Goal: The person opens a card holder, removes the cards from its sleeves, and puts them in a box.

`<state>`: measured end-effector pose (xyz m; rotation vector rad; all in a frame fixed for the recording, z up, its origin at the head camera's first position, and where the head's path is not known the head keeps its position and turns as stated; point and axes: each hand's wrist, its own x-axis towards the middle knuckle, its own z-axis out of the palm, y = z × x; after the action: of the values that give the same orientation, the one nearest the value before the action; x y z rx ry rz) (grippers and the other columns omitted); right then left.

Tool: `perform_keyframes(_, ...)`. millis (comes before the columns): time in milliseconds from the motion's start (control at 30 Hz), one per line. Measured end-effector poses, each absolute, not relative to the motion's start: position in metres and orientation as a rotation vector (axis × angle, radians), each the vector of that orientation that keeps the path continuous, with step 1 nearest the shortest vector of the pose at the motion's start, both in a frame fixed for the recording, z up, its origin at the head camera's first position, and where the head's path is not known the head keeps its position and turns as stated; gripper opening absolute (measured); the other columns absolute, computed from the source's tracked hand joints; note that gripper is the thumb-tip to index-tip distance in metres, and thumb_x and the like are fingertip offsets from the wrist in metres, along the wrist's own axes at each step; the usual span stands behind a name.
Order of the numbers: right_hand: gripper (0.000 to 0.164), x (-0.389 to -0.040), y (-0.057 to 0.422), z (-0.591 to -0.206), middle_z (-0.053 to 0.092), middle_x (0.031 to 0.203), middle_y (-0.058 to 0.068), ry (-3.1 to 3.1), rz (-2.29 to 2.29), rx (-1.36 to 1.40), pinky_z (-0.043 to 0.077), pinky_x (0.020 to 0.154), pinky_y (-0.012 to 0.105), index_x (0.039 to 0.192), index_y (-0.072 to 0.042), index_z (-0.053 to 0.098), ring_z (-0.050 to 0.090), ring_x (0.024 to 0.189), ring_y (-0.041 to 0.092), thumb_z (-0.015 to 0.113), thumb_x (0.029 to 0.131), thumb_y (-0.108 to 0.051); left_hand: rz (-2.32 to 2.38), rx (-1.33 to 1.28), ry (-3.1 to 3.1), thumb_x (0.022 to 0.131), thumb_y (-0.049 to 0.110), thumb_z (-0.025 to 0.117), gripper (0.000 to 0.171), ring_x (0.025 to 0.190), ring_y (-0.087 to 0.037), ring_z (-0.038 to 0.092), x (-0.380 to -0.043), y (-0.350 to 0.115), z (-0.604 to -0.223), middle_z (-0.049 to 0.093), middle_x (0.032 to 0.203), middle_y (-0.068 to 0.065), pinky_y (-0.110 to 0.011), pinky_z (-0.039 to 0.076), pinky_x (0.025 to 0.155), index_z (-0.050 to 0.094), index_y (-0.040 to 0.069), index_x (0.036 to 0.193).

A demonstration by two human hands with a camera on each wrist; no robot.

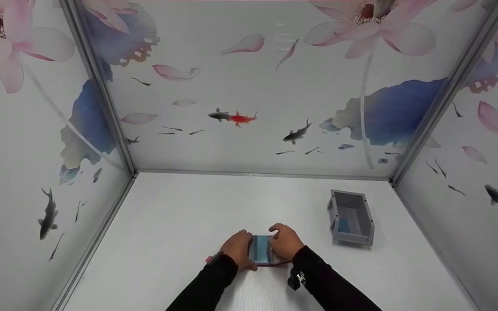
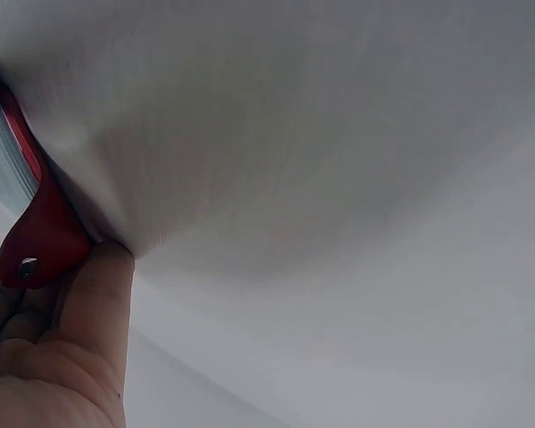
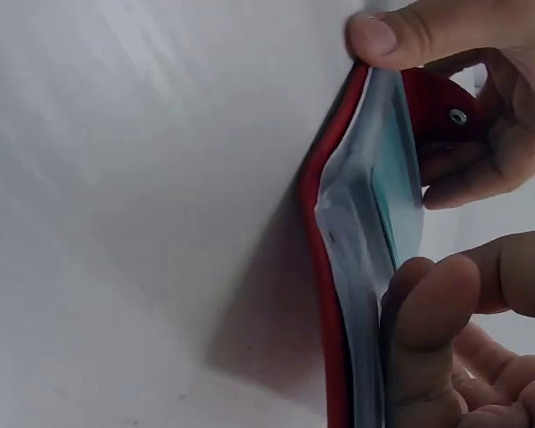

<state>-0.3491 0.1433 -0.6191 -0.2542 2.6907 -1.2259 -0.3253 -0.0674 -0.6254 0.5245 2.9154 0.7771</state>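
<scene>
A red card holder [image 3: 321, 232] with clear plastic sleeves lies spread open on the table, low in the middle of the head view. My left hand [image 1: 237, 249] grips its left side, thumb at the near edge. The red snap strap [image 2: 45, 236] sticks out by those fingers in the left wrist view. A light blue card [image 1: 262, 249] lies at the left-hand sleeves. My right hand [image 1: 287, 242] is over the right half, its thumb and forefinger [image 3: 437, 308] pinching at the blue card's edge. Those fingertips partly hide how far the card sits inside the sleeve.
A grey plastic bin [image 1: 353, 239] stands to the right on the white table [image 1: 188, 207], with a blue piece [image 1: 344, 225] lying inside. Printed wall panels [image 1: 253, 151] with metal frame edges enclose the table at the back and both sides.
</scene>
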Motion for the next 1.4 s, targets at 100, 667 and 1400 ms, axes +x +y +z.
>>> perform_keyframes(100, 0.047, -0.351, 0.146, -0.619, 0.081, 0.093, 0.011, 2.605, -1.319, -0.143, 0.060, 0.066, 0.031, 0.141, 0.010, 0.065, 0.074, 0.075, 0.017, 0.074, 0.099, -0.007, 0.743, 0.547, 2.932, 0.067, 0.026, 0.114, 0.082, 0.107, -0.020, 0.068, -0.326, -0.067, -0.625, 0.074, 0.119, -0.006, -0.043, 0.060, 0.105, 0.073, 0.004, 0.135)
perform_keyframes(667, 0.033, -0.356, 0.136, -0.617, 0.079, 0.098, 0.013, 2.697, -1.252, -0.017, 0.058, 0.071, 0.031, 0.111, 0.005, 0.077, 0.072, 0.083, 0.020, 0.092, 0.085, -0.008, 0.747, 0.545, 2.933, 0.065, 0.024, 0.114, 0.077, 0.097, -0.016, 0.063, -0.326, -0.065, -0.626, 0.072, 0.113, -0.004, -0.040, 0.060, 0.096, 0.074, 0.005, 0.129)
perform_keyframes(1400, 0.038, -0.356, 0.149, -0.624, 0.069, 0.071, 0.003, 2.402, -1.504, 0.077, 0.054, 0.056, 0.025, 0.124, 0.004, 0.073, 0.062, 0.060, 0.012, 0.085, 0.089, -0.003, 0.690, 0.552, 2.943, 0.070, 0.028, 0.113, 0.073, 0.096, -0.014, 0.061, -0.328, -0.067, -0.631, 0.067, 0.110, -0.002, -0.037, 0.059, 0.094, 0.076, 0.005, 0.128)
